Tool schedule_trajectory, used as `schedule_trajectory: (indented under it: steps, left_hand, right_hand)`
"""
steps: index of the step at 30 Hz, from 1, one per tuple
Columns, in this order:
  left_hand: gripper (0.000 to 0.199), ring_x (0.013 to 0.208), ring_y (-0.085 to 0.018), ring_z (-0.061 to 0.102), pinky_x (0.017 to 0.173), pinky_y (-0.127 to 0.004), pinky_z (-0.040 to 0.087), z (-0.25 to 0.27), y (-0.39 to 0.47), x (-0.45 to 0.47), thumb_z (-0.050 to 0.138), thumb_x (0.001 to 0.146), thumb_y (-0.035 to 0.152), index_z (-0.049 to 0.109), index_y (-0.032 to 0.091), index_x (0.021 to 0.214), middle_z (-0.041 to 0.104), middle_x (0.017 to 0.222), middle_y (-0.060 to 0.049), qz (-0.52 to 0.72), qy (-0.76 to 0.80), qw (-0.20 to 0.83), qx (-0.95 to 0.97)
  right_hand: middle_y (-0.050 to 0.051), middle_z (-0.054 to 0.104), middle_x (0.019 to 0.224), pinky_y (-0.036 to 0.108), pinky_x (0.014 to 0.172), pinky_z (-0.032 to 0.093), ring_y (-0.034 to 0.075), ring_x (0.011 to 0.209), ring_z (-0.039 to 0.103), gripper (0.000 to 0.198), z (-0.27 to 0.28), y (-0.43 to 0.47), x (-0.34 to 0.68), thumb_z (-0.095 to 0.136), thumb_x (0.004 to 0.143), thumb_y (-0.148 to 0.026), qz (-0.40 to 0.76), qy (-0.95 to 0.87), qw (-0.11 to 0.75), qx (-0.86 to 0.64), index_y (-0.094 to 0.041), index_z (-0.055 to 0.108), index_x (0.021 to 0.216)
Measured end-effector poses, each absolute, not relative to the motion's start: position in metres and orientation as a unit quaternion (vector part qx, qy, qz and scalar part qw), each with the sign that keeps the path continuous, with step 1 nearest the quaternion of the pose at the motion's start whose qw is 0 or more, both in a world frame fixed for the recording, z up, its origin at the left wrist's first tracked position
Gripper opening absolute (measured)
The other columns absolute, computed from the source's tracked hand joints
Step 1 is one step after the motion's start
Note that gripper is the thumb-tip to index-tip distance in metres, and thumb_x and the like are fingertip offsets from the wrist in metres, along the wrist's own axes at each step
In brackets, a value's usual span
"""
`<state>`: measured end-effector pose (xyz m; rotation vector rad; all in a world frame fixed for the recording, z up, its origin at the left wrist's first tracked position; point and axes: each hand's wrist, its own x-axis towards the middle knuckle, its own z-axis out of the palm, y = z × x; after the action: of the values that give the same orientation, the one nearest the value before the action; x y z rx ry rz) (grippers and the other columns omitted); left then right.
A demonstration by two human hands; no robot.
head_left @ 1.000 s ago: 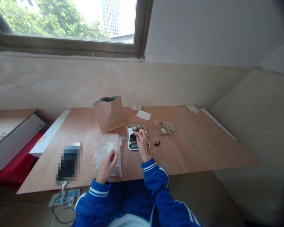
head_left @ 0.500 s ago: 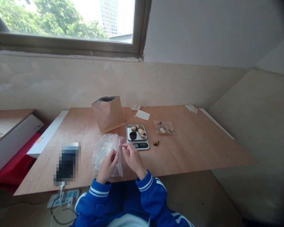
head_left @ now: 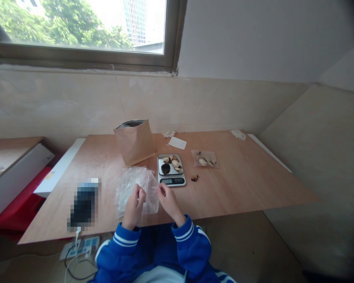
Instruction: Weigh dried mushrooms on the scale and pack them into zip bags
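**At the near edge of the table, we pinch a clear bag between both hands**

Near the table's front edge, we hold a clear plastic bag (head_left: 141, 188) stretched between our two hands, lifted slightly off the pile of clear bags (head_left: 126, 188) lying beneath it. Our left hand (head_left: 134, 206) pinches the bag's left side between thumb and fingers, which are pressed together on the film. Our right hand (head_left: 168, 198) pinches the right side at its edge in the same way, fingertips closed on the plastic. Both sleeves are blue with white stripes.

At one o'clock from the bag, just beyond our right hand, sits a small kitchen scale (head_left: 171, 169) with pale shells and one dark piece on its platform. A small dark scrap (head_left: 195, 178) lies on the wood just right of the scale. Further toward two o'clock lies a small filled bag (head_left: 205, 159). At twelve o'clock stands an open brown paper bag (head_left: 135, 140), upright, and behind the scale rests a white card (head_left: 177, 143). At nine o'clock a blurred dark device (head_left: 83, 204) lies on the wooden table (head_left: 253, 181).
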<state>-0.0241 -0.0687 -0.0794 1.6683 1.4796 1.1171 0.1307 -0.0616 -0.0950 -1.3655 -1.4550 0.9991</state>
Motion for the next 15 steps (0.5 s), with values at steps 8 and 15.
schedule_trajectory:
  steps: [8, 15]
  left_hand:
    - [0.027, 0.053, -0.013, 0.044, 0.055, -0.025, 0.034, -0.054, -0.057, -0.029, 0.038, 0.087, 0.036, 0.039, 0.022, 0.065, 0.045, 0.055, 0.004, 0.454, 0.618, 0.279, 0.577]
    - [0.027, 0.054, -0.013, 0.041, 0.055, -0.026, 0.028, -0.036, -0.026, -0.014, 0.042, 0.083, 0.034, 0.036, 0.021, 0.06, 0.04, 0.053, 0.005, 0.444, 0.636, 0.264, 0.573]
  right_hand:
    - [0.004, 0.064, 0.081, 0.027, 0.068, 0.046, 0.018, 0.075, 0.06, 0.031, -0.087, -0.046, 0.172, 0.042, 0.094, -0.044, 0.35, -0.606, 0.472, -0.536, -0.019, 0.058, 0.086]
    - [0.012, 0.059, 0.109, 0.041, 0.096, 0.043, 0.024, 0.107, 0.054, 0.029, -0.075, -0.003, 0.222, 0.041, 0.095, -0.035, 0.084, -0.639, 0.48, -0.595, -0.02, 0.058, 0.112]
